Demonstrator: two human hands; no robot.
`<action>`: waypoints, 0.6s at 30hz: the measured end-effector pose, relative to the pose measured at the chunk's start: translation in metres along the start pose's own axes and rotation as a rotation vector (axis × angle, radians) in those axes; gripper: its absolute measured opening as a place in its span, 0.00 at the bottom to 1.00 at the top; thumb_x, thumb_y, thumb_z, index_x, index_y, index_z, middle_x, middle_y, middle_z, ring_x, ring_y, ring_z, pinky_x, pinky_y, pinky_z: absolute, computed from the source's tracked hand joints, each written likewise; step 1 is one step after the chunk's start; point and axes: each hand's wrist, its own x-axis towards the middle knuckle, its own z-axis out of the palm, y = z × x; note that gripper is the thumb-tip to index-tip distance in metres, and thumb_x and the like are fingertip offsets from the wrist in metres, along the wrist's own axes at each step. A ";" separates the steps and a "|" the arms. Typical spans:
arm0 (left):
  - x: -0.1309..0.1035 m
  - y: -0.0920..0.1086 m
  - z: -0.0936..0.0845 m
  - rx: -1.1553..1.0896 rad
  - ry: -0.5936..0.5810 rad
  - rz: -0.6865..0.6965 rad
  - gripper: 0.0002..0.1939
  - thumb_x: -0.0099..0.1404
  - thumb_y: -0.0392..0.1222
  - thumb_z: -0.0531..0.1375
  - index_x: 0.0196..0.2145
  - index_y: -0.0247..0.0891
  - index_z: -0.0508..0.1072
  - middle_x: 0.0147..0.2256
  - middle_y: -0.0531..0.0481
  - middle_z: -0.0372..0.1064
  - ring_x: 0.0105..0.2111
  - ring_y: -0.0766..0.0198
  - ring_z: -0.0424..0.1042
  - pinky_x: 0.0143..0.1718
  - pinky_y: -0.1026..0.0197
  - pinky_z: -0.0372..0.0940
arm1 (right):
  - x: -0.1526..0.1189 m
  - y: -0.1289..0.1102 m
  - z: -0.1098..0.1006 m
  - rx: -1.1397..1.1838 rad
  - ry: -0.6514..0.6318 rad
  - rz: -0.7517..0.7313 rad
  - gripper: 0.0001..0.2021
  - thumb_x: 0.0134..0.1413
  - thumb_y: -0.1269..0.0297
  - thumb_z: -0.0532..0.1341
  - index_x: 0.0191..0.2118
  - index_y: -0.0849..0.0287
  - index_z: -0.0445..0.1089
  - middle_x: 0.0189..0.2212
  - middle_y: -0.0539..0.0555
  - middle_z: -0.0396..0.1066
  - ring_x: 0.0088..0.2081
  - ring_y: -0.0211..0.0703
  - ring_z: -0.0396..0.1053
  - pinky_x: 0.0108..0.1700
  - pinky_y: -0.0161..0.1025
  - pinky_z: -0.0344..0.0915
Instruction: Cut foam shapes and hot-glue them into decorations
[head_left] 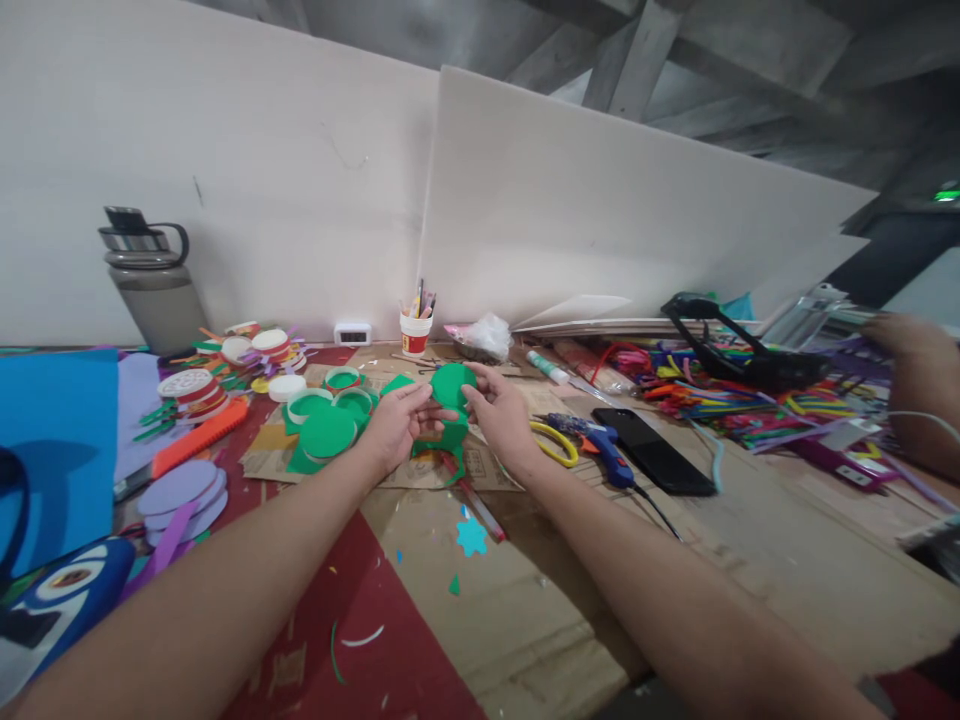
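A round green paper disc (452,386) is held up over the cardboard in the middle of the table. My right hand (501,412) pinches its right edge between thumb and fingers. On the opposite side, the closed fingertips of my left hand (401,428) meet the disc's left edge. Beneath both hands lie green paper offcuts (454,435). Left of my left hand stand several shallow round cups, one topped by a green disc (328,432) and another with a green-lined open top (309,404). A red-capped pen (482,508) rests just below the hands.
Right of my hands lie yellow-handled scissors (559,445), a blue glue gun (611,450) with its cord and a black phone (652,450). An orange cutter (201,437) and purple discs (184,495) lie left. A bottle (154,290) stands behind. Another person's hand (911,345) is at far right.
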 end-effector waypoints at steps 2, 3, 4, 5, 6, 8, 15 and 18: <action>-0.001 0.001 0.001 -0.004 -0.002 -0.014 0.09 0.58 0.40 0.67 0.31 0.33 0.70 0.27 0.44 0.75 0.27 0.57 0.78 0.24 0.63 0.68 | 0.000 0.000 0.000 0.002 0.001 -0.001 0.22 0.51 0.61 0.60 0.53 0.57 0.72 0.30 0.51 0.69 0.26 0.37 0.65 0.24 0.33 0.64; -0.002 0.002 0.001 -0.003 -0.004 -0.019 0.09 0.58 0.39 0.67 0.31 0.33 0.71 0.27 0.44 0.75 0.27 0.57 0.78 0.24 0.63 0.68 | 0.000 0.000 0.000 0.005 0.001 -0.002 0.22 0.51 0.61 0.60 0.53 0.57 0.72 0.31 0.51 0.70 0.26 0.37 0.65 0.24 0.33 0.64; -0.002 0.003 0.002 -0.002 -0.008 -0.023 0.09 0.58 0.39 0.67 0.32 0.33 0.71 0.27 0.44 0.75 0.27 0.57 0.78 0.24 0.63 0.68 | 0.000 0.000 0.000 0.009 0.002 -0.004 0.22 0.51 0.61 0.60 0.53 0.56 0.72 0.31 0.51 0.70 0.27 0.37 0.65 0.24 0.33 0.64; -0.002 0.003 0.002 -0.001 -0.013 -0.025 0.09 0.58 0.39 0.66 0.32 0.33 0.71 0.27 0.44 0.75 0.27 0.57 0.78 0.24 0.63 0.68 | 0.001 0.001 0.000 0.011 0.003 -0.006 0.22 0.51 0.61 0.60 0.53 0.56 0.71 0.32 0.52 0.71 0.27 0.37 0.65 0.25 0.33 0.64; -0.002 0.003 0.002 0.001 -0.018 -0.024 0.09 0.58 0.39 0.67 0.33 0.32 0.72 0.27 0.44 0.75 0.27 0.57 0.78 0.24 0.63 0.68 | 0.001 0.001 0.000 0.009 0.003 -0.008 0.22 0.51 0.61 0.60 0.53 0.57 0.71 0.32 0.52 0.71 0.27 0.38 0.65 0.25 0.34 0.64; -0.002 0.002 0.001 0.007 -0.032 -0.018 0.09 0.58 0.39 0.67 0.33 0.32 0.72 0.27 0.45 0.75 0.27 0.58 0.78 0.24 0.64 0.68 | 0.001 0.001 -0.001 -0.011 0.000 -0.016 0.22 0.51 0.61 0.60 0.53 0.57 0.71 0.32 0.53 0.72 0.27 0.39 0.66 0.26 0.35 0.65; -0.002 0.002 0.001 0.033 -0.056 -0.017 0.09 0.60 0.38 0.67 0.34 0.31 0.72 0.27 0.46 0.74 0.27 0.59 0.78 0.24 0.65 0.67 | -0.002 0.001 0.000 -0.097 -0.011 -0.074 0.21 0.54 0.62 0.58 0.55 0.57 0.71 0.32 0.53 0.72 0.31 0.41 0.68 0.33 0.38 0.68; -0.002 0.002 0.002 0.032 -0.058 -0.014 0.07 0.61 0.38 0.66 0.33 0.32 0.72 0.26 0.47 0.74 0.27 0.60 0.78 0.24 0.65 0.67 | -0.003 0.000 0.001 -0.101 -0.007 -0.072 0.21 0.55 0.63 0.58 0.55 0.57 0.70 0.33 0.53 0.73 0.31 0.41 0.68 0.35 0.39 0.68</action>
